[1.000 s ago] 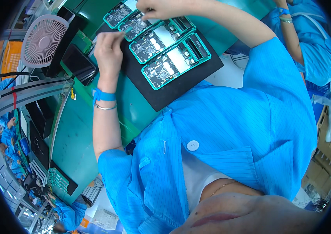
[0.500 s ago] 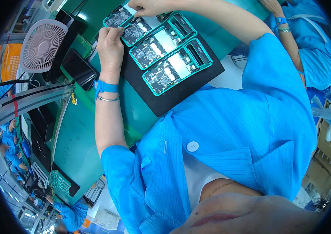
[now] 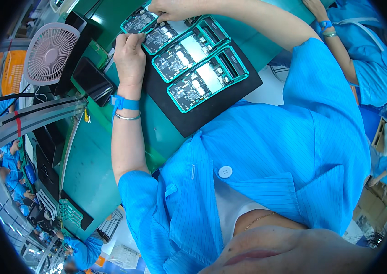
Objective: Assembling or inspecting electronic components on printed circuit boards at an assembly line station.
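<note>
Several open phone-like housings with teal frames and exposed circuit boards lie in a slanting row on a black mat [image 3: 180,119]. The nearest housing [image 3: 189,93] and the one behind it [image 3: 174,63] lie apart from my hands. My left hand [image 3: 129,57] has its fingertips pinched at the left end of the third housing [image 3: 159,37], by its frame. Over the upper part of the row, my right hand [image 3: 173,9] is closed, fingertips pointing down near the farthest housing [image 3: 138,22]. What sits between the fingertips of either hand is too small or hidden to tell.
A pink fan [image 3: 50,54] stands left on the green bench [image 3: 88,176]. Beside my left wrist lies a dark-screened phone [image 3: 94,80]. A metal rail [image 3: 38,119] runs along the left. A co-worker's arm [image 3: 339,52] in blue reaches in at the upper right.
My hands stay in nearly the same place, with only slight shifts of the fingers. At the far right, a background person has moved lower in the picture.
</note>
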Demonstrator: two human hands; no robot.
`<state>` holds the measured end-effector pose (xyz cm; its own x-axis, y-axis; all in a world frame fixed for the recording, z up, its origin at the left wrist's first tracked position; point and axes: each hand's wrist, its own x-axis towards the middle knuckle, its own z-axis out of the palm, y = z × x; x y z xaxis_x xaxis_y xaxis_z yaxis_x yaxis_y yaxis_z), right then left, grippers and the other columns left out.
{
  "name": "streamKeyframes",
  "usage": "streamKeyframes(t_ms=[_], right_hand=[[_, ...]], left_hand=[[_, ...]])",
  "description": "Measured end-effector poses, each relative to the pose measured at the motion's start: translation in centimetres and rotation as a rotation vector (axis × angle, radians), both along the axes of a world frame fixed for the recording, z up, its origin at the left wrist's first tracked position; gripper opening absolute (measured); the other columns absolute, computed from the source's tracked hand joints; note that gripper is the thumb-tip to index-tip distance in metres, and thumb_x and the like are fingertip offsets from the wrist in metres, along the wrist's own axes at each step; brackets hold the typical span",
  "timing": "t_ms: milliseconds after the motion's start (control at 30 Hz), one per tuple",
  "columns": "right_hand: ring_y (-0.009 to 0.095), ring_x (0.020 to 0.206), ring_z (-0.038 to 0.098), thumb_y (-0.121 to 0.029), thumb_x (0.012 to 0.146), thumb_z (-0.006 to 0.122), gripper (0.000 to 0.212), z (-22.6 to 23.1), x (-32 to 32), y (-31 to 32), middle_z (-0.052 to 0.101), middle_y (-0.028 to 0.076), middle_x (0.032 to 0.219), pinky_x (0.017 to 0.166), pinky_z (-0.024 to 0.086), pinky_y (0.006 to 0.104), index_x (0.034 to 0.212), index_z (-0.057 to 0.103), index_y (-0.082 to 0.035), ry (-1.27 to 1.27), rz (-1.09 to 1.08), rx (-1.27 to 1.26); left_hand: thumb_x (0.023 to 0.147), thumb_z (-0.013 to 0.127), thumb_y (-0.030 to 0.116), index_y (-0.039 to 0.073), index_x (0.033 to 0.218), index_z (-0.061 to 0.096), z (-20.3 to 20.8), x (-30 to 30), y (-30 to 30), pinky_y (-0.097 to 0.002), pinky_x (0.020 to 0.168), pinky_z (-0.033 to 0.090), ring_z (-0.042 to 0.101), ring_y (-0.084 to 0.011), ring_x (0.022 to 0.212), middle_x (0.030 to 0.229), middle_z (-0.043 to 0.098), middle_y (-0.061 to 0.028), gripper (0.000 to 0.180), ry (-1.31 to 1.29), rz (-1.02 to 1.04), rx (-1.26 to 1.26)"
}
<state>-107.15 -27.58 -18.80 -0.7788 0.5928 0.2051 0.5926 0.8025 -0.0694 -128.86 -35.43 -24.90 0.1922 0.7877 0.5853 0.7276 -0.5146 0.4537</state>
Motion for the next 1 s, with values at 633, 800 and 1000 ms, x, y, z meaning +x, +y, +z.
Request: streamKeyframes(t_ms=[633, 800, 1000], right_hand=[[0.037, 0.076, 0.068, -0.024, 0.077, 0.067, 0.018, -0.1, -0.2, 0.2, 0.068, 0.016, 0.078, 0.066, 0.053, 0.0483, 0.082, 0.068, -0.006, -0.032, -0.004, -0.029], [0.037, 0.074, 0.068, -0.023, 0.077, 0.066, 0.017, 0.3, -0.2, 0.1, 0.068, 0.016, 0.077, 0.065, 0.052, 0.0485, 0.081, 0.067, -0.006, -0.015, -0.003, -0.025], [0.036, 0.072, 0.067, -0.022, 0.077, 0.065, 0.016, 0.1, -0.1, 0.2, 0.067, 0.016, 0.074, 0.062, 0.052, 0.0481, 0.079, 0.066, -0.006, 0.005, 0.025, 0.003]], left_hand=[[0.082, 0.069, -0.002, 0.005, 0.089, 0.070, -0.2, -0.3, 0.3, -0.0366, 0.070, 0.054, 0.065, -0.0280, 0.079, 0.088, 0.061, -0.0097, 0.011, -0.003, -0.057, -0.016], [0.080, 0.069, -0.003, 0.005, 0.088, 0.069, -0.1, -0.6, 0.6, -0.0379, 0.070, 0.053, 0.064, -0.0300, 0.080, 0.086, 0.061, -0.0096, 0.011, 0.066, -0.077, 0.003], [0.080, 0.069, -0.001, 0.006, 0.086, 0.069, 1.3, -1.1, 1.4, -0.0395, 0.069, 0.051, 0.063, -0.0306, 0.079, 0.083, 0.058, -0.0109, 0.009, 0.162, -0.208, -0.058]])
